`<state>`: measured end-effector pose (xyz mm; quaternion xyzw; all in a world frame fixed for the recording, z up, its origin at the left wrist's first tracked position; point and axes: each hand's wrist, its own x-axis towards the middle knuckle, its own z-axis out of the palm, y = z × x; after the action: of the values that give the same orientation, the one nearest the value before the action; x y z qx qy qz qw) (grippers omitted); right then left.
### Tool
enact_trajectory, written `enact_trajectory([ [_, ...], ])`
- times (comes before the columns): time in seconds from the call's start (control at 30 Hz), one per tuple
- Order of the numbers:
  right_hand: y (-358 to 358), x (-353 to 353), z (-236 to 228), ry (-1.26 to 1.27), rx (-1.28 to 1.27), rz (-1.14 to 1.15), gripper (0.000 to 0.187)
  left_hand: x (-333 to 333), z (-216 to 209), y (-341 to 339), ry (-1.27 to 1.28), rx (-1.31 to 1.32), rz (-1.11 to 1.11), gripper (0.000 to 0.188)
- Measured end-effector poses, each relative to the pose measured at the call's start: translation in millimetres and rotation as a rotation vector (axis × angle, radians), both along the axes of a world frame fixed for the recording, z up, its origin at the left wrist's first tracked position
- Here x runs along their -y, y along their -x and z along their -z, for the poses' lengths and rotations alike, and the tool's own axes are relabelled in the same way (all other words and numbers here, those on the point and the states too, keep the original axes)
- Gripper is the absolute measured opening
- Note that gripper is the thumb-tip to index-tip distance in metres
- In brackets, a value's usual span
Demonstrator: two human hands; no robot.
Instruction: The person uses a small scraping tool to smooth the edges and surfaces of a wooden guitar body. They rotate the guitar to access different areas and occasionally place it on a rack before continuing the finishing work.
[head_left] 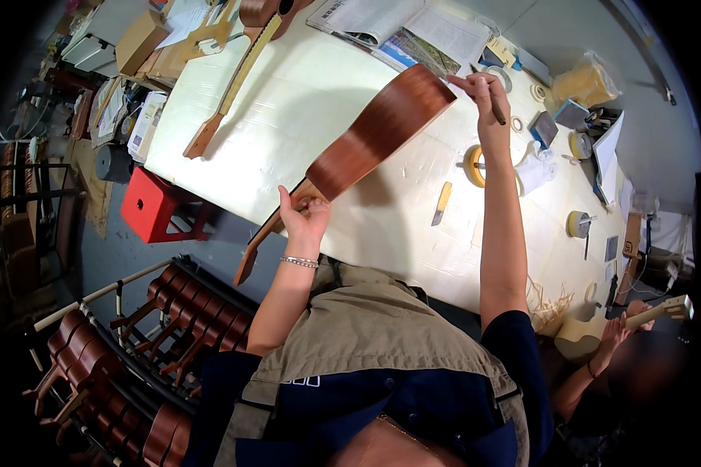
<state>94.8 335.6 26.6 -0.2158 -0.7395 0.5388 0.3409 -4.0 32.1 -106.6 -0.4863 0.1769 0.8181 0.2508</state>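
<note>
A reddish-brown ukulele is tipped on its side above the near edge of the white table, body up to the right, neck down to the left. My left hand is closed round its neck close to the body, thumb raised on the near side. My right hand grips a slim brown-handled tool; its kind cannot be made out. The right index finger points at the body's tail end, touching or almost touching it. A yellow-handled knife lies on the table below.
Another ukulele lies at the far left of the white table. Tape rolls and an open magazine are on it. A red stool and a rack of ukuleles stand left. A co-worker's hands hold a pale ukulele.
</note>
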Motion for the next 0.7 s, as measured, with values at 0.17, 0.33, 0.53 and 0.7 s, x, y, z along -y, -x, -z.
enact_trajectory([
  [0.17,-11.8,10.9,12.8,0.02,0.016,0.067,0.023,-14.7,-20.5,12.6,0.055,-0.285,0.105,0.042],
  [0.33,-63.3,59.6,35.1,0.25,-0.114,0.156,0.022,-1.8,-82.9,63.2,0.38,-0.579,0.094,0.054],
  [0.53,-82.4,115.1,34.3,0.361,-0.132,0.294,0.04,-16.8,-190.4,144.4,0.43,-1.19,0.585,0.047],
  [0.7,-61.5,147.2,-2.3,0.269,-0.192,0.087,0.037,-69.9,-223.8,153.8,0.62,-1.155,1.097,0.045],
])
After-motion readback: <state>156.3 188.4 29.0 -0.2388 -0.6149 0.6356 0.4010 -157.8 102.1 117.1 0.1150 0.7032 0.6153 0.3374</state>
